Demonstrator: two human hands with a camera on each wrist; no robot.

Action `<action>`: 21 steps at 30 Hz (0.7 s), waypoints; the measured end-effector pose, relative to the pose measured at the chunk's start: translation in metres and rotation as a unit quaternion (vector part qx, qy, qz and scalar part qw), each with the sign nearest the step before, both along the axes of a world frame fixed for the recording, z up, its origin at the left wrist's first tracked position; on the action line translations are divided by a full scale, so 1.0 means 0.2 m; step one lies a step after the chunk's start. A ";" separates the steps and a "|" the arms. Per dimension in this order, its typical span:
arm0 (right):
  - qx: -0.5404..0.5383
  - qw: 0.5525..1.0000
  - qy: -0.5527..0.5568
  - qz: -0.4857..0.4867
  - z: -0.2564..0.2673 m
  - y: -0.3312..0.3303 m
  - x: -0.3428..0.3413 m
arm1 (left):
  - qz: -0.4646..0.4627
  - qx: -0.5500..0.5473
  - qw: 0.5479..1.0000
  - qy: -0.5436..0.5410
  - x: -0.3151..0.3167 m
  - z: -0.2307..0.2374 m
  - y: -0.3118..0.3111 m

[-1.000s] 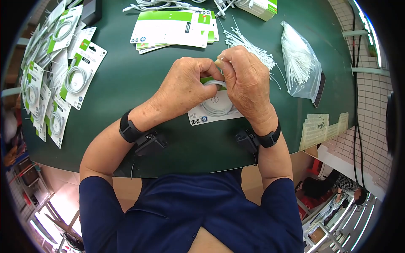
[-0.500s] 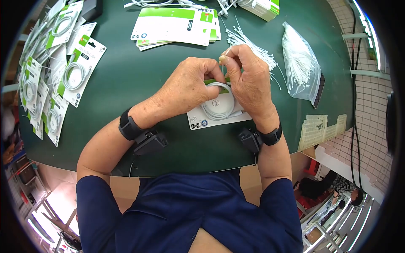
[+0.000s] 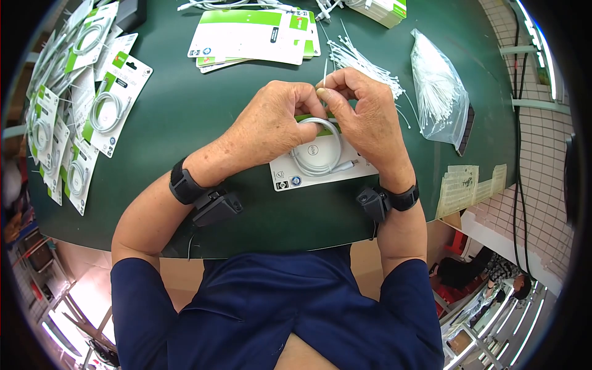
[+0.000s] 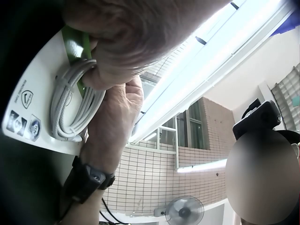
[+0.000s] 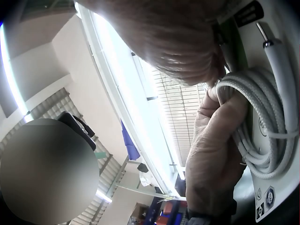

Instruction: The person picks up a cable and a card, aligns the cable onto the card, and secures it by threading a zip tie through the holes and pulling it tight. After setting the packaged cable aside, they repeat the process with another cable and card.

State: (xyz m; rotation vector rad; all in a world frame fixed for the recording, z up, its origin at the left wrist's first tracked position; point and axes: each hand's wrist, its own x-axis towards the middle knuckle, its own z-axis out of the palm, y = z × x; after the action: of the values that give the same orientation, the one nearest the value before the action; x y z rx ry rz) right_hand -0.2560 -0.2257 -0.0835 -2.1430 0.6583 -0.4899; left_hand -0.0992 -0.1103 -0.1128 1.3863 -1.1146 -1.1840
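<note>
A coiled white cable (image 3: pixel 317 168) lies against a white and green backing card (image 3: pixel 285 165), in front of the person's body. The left hand (image 3: pixel 271 120) grips the coil at its upper edge, with the thumb through the loop, as the right wrist view shows. Close beside it, the right hand (image 3: pixel 369 120) pinches a thin white cable tie (image 3: pixel 325 73) between thumb and forefinger; its end sticks up above the fingertips. In the right wrist view a plug (image 5: pixel 282 70) lies along the coil. The tie's lower part is hidden by the fingers.
Carded cables (image 3: pixel 111 111) are heaped at the left. Flat cards (image 3: pixel 237 40) are stacked at the back, near loose cables (image 3: pixel 240 6). Loose cable ties (image 3: pixel 364 61) and a clear bag of ties (image 3: pixel 438 86) lie to the right. Paper (image 3: pixel 459 188) is stuck near the right edge.
The right hand has shifted slightly, uncovering more of the card and the plug. The cable tie's end now stands up above its fingertips. The left hand keeps its grip on the coil.
</note>
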 end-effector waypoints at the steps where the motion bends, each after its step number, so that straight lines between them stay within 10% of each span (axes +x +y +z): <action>1: 0.000 1.000 0.000 0.000 0.00 0.00 0.00 | -0.001 0.001 1.000 -0.005 0.00 0.00 0.00; 21: -0.019 1.000 -0.020 0.007 -0.02 0.01 0.02 | 0.007 -0.016 1.000 -0.016 0.02 0.01 0.01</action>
State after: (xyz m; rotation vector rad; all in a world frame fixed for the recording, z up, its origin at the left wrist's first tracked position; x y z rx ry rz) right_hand -0.2529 -0.2233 -0.0880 -2.1674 0.6151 -0.5395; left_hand -0.0959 -0.1093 -0.1111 1.3914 -1.1387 -1.1332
